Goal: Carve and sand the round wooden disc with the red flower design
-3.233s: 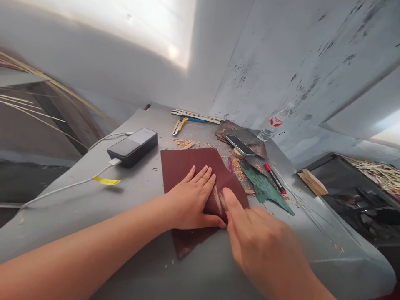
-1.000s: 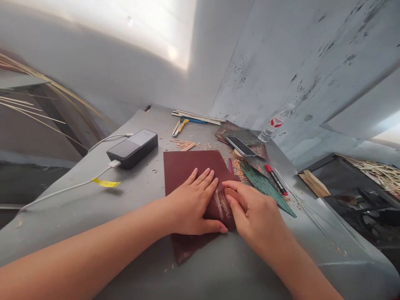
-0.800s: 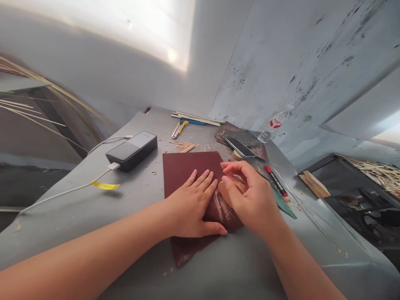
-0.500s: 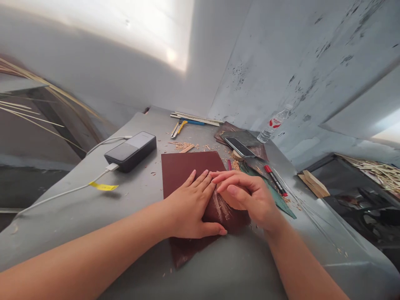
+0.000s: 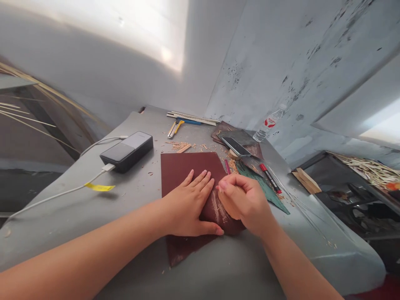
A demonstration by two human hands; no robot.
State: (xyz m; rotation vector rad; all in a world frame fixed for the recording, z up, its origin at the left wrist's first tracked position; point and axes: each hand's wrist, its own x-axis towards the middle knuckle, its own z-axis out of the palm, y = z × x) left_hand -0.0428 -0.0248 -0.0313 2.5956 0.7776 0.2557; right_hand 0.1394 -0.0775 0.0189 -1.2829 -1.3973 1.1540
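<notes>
Curled tighter than half a second ago, my right hand [image 5: 251,202] grips the tan wooden piece [image 5: 230,205] over the right side of the maroon sandpaper [image 5: 178,168], beside its pale streaks [image 5: 218,207]. My open left hand [image 5: 189,208] lies flat on the sandpaper; I'd judge this sanding, the next stroke calling for firm, even pressure.

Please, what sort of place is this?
Probably a craft workshop: wood-like shavings are scattered on the grey table, a yellow cutter knife lies towards its far edge, and the left hand rests flat on a dark red sheet.
</notes>
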